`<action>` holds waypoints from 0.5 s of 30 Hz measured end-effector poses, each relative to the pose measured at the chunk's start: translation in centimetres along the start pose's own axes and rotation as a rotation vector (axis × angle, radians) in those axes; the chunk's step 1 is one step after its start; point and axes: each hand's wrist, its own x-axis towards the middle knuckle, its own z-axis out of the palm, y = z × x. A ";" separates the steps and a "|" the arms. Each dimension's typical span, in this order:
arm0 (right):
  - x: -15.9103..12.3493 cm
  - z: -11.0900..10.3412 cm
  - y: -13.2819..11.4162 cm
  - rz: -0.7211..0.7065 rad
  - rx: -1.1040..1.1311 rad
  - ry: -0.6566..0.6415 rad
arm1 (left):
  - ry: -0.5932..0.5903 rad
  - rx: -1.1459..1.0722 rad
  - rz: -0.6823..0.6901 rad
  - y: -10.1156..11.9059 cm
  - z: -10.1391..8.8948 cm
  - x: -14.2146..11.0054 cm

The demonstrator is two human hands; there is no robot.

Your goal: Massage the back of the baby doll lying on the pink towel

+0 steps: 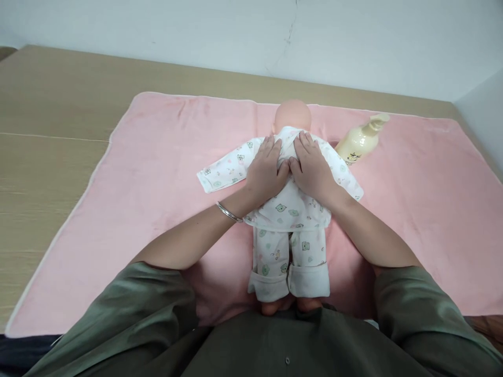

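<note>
Table (58,94) count: one blanket (165,157), one doll (288,207), one pump bottle (362,140)

Wall (220,36) behind: one visible crack. Wooden table: one thin seam at left. Blanket: pink, pale-edged, spread over much of the tabletop. Person's top (255,351): dark green, two sleeves.

Doll: lies mid-blanket, apparently face down, bald head (293,112) toward the wall, two feet (272,307) toward the person. Clothing: one white shirt (291,212), both sleeves spread outward; one pair of trousers (271,256), two turned-up cuffs.

Pump bottle: pale yellow, just beside the sleeve on the right of the view; upright or lying, cannot tell.

Left hand (269,165) and right hand (312,165): laid palm-down, side by side on the upper shirt; fingers extended and released. Thumb tips meet or nearly so.

Bangle (229,212): one, silver, left wrist. Button (287,361): one visible, on the green top.

Markings: bottle bears a dark cartoon figure; any lettering too small to read. Shirt and trousers carry small green and animal-like prints.
</note>
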 end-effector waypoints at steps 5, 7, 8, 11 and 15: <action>0.2 0.5 0.4 0.001 -0.002 0.020 | 0.014 0.039 -0.018 0.3 0.0 -0.1; 0.1 0.6 0.3 0.001 -0.009 0.033 | 0.025 0.043 -0.018 0.3 0.0 -0.1; 0.1 0.6 0.3 0.000 -0.013 0.036 | 0.027 0.045 -0.020 0.3 0.1 -0.1; -0.1 0.6 0.2 0.005 -0.026 0.033 | 0.038 0.043 -0.022 0.4 0.0 -0.2; -0.4 0.4 0.0 0.067 -0.067 0.037 | 0.040 0.043 -0.038 0.7 -0.2 -0.4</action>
